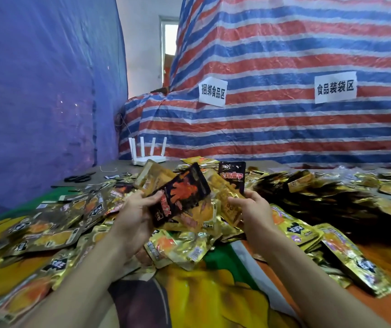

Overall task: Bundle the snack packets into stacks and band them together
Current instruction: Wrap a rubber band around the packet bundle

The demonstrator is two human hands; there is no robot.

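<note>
Your left hand (pixel 134 215) has its fingers (pixel 153 196) clamped on a fanned clutch of packets (pixel 180 195), black one in front, gold ones behind; your right hand (pixel 248 204) pinches a gold packet and a second black one (pixel 231 176) at their lower ends. All of it is held up above the heap (pixel 54 230) covering the tabletop (pixel 118 168). The risk is the fan: the edges aren't squared, so the slick foil could slide apart and drop into the heap when you bring the two lots together (mixed faces and skewed corners would also make a lumpy stack). A band over an uneven stack may slip off. The packets look glossy, crinkled and flat, gold or black with orange print. No band is visible in either hand.
</note>
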